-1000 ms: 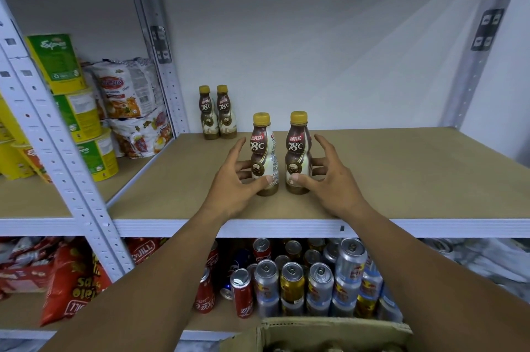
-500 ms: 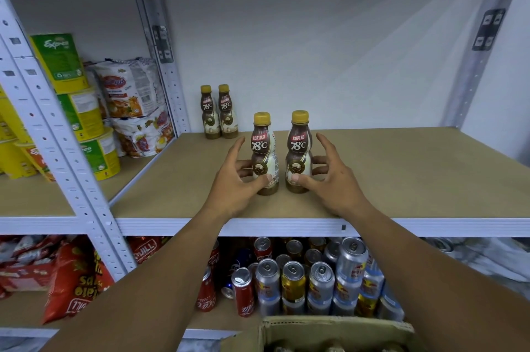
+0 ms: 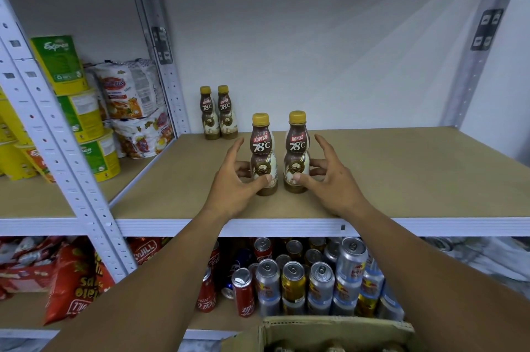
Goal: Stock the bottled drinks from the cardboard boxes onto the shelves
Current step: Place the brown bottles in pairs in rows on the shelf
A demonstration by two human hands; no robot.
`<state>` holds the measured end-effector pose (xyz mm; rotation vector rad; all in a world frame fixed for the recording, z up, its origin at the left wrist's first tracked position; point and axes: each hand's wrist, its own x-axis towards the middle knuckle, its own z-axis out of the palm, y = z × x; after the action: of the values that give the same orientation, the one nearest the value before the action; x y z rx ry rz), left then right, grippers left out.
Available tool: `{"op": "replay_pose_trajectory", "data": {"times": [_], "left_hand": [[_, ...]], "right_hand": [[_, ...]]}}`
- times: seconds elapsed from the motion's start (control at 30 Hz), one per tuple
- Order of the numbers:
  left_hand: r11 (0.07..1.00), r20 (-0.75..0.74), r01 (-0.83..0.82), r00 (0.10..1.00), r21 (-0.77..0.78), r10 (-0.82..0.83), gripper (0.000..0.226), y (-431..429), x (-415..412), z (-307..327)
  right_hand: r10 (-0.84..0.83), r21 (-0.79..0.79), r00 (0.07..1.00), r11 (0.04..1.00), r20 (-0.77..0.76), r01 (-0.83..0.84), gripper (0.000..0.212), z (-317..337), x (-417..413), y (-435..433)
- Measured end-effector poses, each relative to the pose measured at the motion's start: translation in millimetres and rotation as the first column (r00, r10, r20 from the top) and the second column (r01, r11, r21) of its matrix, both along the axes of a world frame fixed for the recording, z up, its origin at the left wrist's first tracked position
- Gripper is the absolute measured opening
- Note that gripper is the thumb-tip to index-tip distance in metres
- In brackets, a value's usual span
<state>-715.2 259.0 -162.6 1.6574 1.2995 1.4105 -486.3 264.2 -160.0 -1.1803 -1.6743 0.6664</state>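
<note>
left bottle, right bottle unmoved, brown, yellow-capped

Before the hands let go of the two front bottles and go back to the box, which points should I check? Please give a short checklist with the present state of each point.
1. Left bottle stands upright on the shelf: ok.
2. Right bottle stands upright, with a gap to the left bottle: ok.
3. Both bottles sit back from the shelf's front edge: ok.
4. Labels face forward: ok.
5. Grip released: not ok. The left hand and the right hand each hold a bottle with thumb and lower fingers, index finger lifted.
6. More bottles in the cardboard box: cannot tell; its inside is dark and cut off.
</note>
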Motion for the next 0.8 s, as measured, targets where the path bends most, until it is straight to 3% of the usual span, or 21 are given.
{"op": "replay_pose_trajectory", "data": {"times": [0.8], "left_hand": [[1.000, 0.016, -0.002, 1.000, 0.013, 0.002, 0.114, -2.0, -0.6, 2.3]], "right_hand": [[0.060, -0.029, 0.998, 0.998, 0.007, -0.060, 0.106, 3.5, -1.3, -3.6]]}}
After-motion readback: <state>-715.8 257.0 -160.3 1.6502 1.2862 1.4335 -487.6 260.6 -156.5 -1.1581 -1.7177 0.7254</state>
